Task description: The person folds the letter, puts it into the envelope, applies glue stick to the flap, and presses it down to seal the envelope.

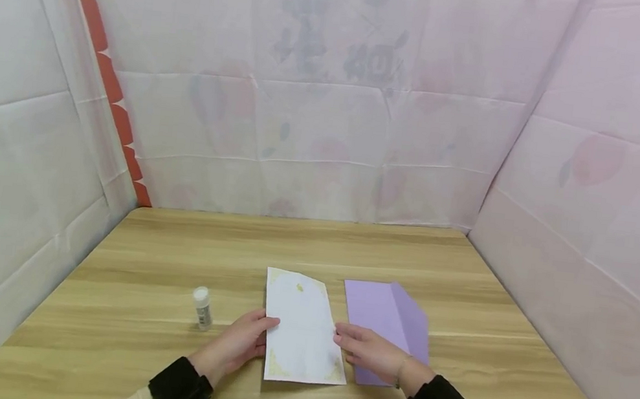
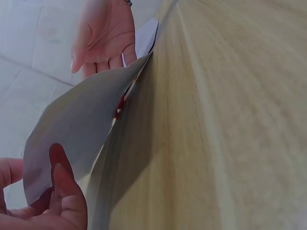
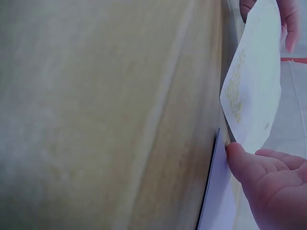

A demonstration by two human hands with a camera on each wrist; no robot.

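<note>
The white sheet [image 1: 304, 328] lies near the table's [image 1: 174, 249] front edge, long axis running front to back, between both hands. The left hand [image 1: 237, 343] pinches its left edge, lifting it; the right hand [image 1: 368, 351], fingers relaxed, touches its right edge, over the purple envelope [image 1: 386, 317].

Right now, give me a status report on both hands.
Left hand grips white sheet, lifting its edge. Right hand open beside it, over purple envelope. Glue stick clear.
</note>
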